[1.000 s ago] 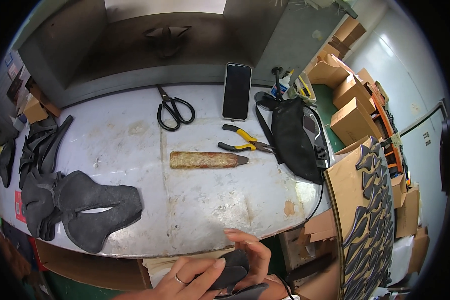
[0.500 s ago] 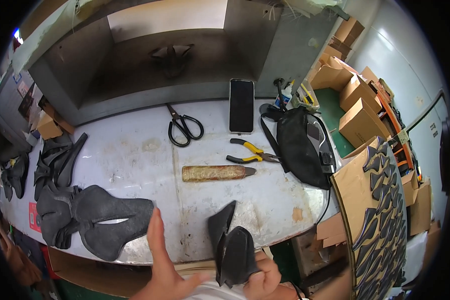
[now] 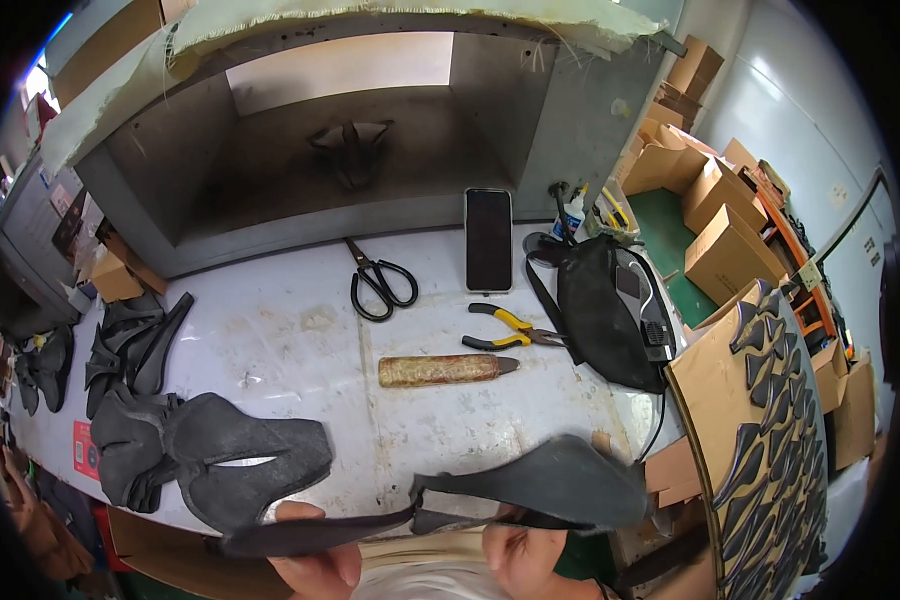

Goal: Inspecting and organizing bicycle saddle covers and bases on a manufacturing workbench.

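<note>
Stretched between my hands at the table's near edge is a black shoe upper (image 3: 545,480), a soft curved piece spread out wide. My left hand (image 3: 317,558) grips its narrow left end, with some fingers hidden behind the material. Toward the other end, my right hand (image 3: 523,556) pinches the lower edge. Just beyond my left hand lies a pile of similar dark grey uppers (image 3: 260,450), the top one with a slot in its middle. A short tool with a tape-wrapped handle (image 3: 440,370) lies farther up the table.
Black-handled scissors (image 3: 382,288), yellow-and-black pliers (image 3: 510,328), a phone (image 3: 488,240) and a black pouch (image 3: 602,310) lie beyond. A grey open-fronted metal box (image 3: 310,225) stands at the back, one dark piece inside. At right, a board (image 3: 700,400) carries several dark shaped pieces.
The upper was bunched in my right hand and is now spread out sideways. My left hand, open before, has come down and taken its left end. The view has shifted slightly.
</note>
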{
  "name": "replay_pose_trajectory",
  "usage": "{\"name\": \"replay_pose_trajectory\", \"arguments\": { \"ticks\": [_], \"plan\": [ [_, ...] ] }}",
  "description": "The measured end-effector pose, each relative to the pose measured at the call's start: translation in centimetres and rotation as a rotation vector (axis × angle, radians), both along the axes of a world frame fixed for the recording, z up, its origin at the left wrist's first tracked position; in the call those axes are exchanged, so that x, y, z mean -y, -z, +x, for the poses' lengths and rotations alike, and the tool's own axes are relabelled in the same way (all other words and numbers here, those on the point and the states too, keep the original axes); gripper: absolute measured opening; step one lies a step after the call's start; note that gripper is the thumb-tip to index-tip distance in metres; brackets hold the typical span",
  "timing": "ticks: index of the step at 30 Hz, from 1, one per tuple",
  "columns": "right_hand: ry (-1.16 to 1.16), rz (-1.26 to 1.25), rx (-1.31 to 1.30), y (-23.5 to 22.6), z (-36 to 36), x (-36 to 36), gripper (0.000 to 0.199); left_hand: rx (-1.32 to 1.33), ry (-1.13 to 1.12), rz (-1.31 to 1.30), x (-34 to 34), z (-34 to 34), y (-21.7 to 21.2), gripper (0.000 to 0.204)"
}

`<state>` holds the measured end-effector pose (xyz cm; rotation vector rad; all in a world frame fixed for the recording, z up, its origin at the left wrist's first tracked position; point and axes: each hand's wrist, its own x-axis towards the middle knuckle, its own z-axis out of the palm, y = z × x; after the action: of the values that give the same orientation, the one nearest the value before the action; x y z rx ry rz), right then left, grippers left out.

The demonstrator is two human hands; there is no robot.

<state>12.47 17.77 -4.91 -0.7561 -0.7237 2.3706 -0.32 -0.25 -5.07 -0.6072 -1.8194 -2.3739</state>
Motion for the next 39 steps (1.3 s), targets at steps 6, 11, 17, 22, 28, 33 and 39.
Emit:
{"name": "replay_pose_trajectory", "arguments": {
  "ticks": [6,11,17,22,28,33,39],
  "plan": [
    [-0.251,-0.149,-0.243,-0.2,-0.8,-2.8,0.011,-0.003,0.592,0.038,-2.3,-1.9,-3.1,0.038],
    [-0.796,0.06,-0.311,-2.4,-1.2,-5.4,0.045,0.497,0.509,-0.078,-2.3,-0.3,-6.2,0.058],
    [-0.682,0.424,-0.005,-2.4,1.1,-5.5,0.025,0.559,0.833,-0.433,-1.9,-1.6,-6.0,0.04],
    [-0.866,0.417,-0.005,-2.3,-0.3,-4.4,0.017,0.421,1.119,-0.641,-3.7,-2.4,-9.8,0.066],
    [-0.66,0.278,-0.382,-2.8,-1.6,-4.5,0.012,0.299,0.982,-0.37,-3.4,-1.0,-8.3,0.061],
    [-0.71,0.339,-0.48,-1.0,-0.3,-4.8,0.013,0.188,1.053,-0.372,-4.0,-1.1,-9.6,0.045],
    [-0.598,0.61,-0.149,-1.6,-0.5,-4.2,0.014,0.239,1.069,-0.472,-3.5,-1.5,-9.4,0.043]
  ]
}}
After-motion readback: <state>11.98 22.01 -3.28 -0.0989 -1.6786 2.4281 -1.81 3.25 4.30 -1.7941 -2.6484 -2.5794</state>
